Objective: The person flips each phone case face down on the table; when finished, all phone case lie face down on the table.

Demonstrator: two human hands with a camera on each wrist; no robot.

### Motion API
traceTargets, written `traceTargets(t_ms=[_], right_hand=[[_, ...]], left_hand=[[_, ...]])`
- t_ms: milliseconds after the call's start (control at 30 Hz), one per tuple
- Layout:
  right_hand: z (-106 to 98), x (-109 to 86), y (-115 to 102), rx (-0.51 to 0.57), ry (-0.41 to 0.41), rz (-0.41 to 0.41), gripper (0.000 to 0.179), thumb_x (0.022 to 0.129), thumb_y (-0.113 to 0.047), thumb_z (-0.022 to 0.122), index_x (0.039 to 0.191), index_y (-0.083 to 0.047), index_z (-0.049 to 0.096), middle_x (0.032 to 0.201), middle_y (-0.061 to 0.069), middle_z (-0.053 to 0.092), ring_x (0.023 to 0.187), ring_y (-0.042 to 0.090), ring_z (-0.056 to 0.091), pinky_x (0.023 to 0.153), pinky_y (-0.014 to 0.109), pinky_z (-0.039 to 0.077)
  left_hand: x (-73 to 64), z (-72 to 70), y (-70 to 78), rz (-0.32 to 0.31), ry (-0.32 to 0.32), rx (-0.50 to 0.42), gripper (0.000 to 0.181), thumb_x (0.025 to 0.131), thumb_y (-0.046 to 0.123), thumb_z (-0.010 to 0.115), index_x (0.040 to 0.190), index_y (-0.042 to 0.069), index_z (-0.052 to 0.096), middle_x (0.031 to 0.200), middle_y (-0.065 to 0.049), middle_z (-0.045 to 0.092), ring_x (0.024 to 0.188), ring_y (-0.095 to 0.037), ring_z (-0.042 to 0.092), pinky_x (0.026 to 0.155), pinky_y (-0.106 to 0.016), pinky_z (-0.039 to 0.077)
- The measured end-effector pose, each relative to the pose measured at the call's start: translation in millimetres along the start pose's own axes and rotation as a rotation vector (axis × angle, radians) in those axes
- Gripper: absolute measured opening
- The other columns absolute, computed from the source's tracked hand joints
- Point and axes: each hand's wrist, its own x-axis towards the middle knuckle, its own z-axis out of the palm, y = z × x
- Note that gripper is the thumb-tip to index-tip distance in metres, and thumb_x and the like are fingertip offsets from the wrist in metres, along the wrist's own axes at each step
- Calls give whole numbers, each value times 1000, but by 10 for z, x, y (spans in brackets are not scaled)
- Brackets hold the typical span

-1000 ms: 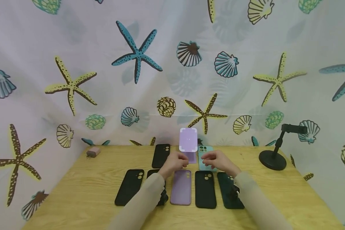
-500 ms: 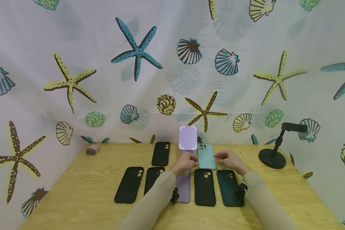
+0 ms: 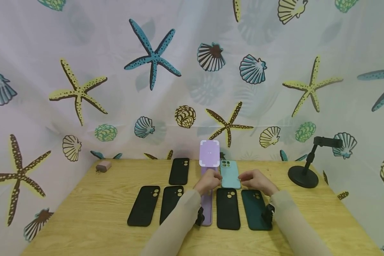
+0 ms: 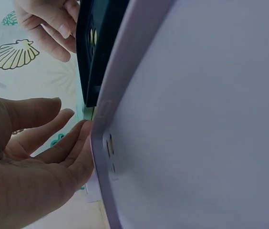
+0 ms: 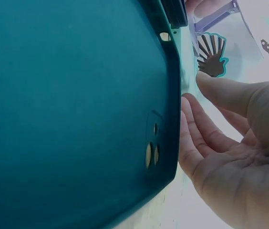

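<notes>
A light-blue phone case [image 3: 231, 174] lies on the table, camera cutouts at its far left. My left hand [image 3: 208, 180] is beside its left edge, thumb apart from the loosely bent fingers; in the left wrist view the left hand [image 4: 44, 157] holds nothing. At the right edge is my right hand [image 3: 256, 180]. In the right wrist view the right hand's fingertips [image 5: 188, 102] touch or nearly touch the light-blue edge. Under my left wrist lies a purple phone case [image 3: 207, 209], partly hidden. A black phone case [image 3: 228, 209] and a dark teal phone case [image 3: 254, 208] lie nearer.
More black phone cases lie left: one at the back [image 3: 179, 171], others in front [image 3: 144, 206]. An upright lilac panel with white corners [image 3: 209, 153] stands behind my left hand. A black stand [image 3: 303, 176] is at right, a pink plug adapter [image 3: 103, 166] at far left.
My left hand has moved right, from left of the purple stand to the light-blue case's left edge. My right hand has shifted right, off the case to its right edge.
</notes>
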Motion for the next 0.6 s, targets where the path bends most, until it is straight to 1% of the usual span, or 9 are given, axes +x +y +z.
traceTargets(t_ms=[67, 133, 200, 333, 467, 533, 600], right_hand=[[5, 4, -5, 3, -14, -1, 34, 96, -1, 58, 129, 6, 60, 125, 24, 62, 114, 35, 61, 93, 43, 53], [11, 4, -10, 10, -26, 5, 34, 95, 0, 57, 129, 7, 59, 126, 25, 61, 114, 35, 61, 93, 43, 53], [19, 3, -16, 12, -33, 10, 34, 95, 0, 58, 128, 7, 60, 125, 25, 62, 114, 34, 61, 93, 43, 53], [30, -1, -29, 11, -38, 14, 34, 94, 1, 58, 127, 7, 61, 125, 25, 62, 112, 33, 62, 92, 41, 54], [31, -4, -30, -2, -20, 13, 34, 93, 1, 60, 126, 8, 61, 125, 26, 62, 111, 34, 62, 91, 41, 54], [33, 2, -21, -7, -7, 15, 33, 93, 0, 61, 125, 8, 62, 123, 25, 63, 110, 33, 63, 90, 41, 54], [35, 10, -15, -12, 3, 17, 32, 93, 0, 61, 123, 8, 63, 122, 25, 64, 107, 32, 64, 89, 41, 55]], left_hand=[[13, 1, -1, -1, 1, -1, 38, 87, -7, 51, 122, -10, 63, 127, -23, 62, 68, -18, 39, 62, -31, 35], [19, 5, 2, -6, -2, 1, 39, 86, -8, 50, 123, -10, 63, 127, -23, 62, 64, -17, 36, 60, -30, 34], [28, 14, 4, -5, -5, 7, 40, 84, -9, 49, 122, -10, 63, 125, -24, 62, 68, -18, 41, 62, -30, 36], [44, 49, 16, 4, -9, 18, 43, 81, -12, 47, 121, -11, 64, 125, -26, 61, 83, -22, 48, 66, -29, 39], [83, 87, 15, 9, -4, -4, 45, 79, -14, 46, 120, -12, 63, 124, -27, 61, 81, -23, 49, 57, -27, 37], [106, 100, 6, -3, -3, -23, 46, 79, -15, 45, 122, -11, 63, 125, -27, 60, 78, -23, 50, 50, -26, 33], [127, 106, -1, -24, -2, -42, 47, 80, -14, 44, 123, -9, 63, 127, -27, 59, 78, -21, 51, 48, -26, 31]])
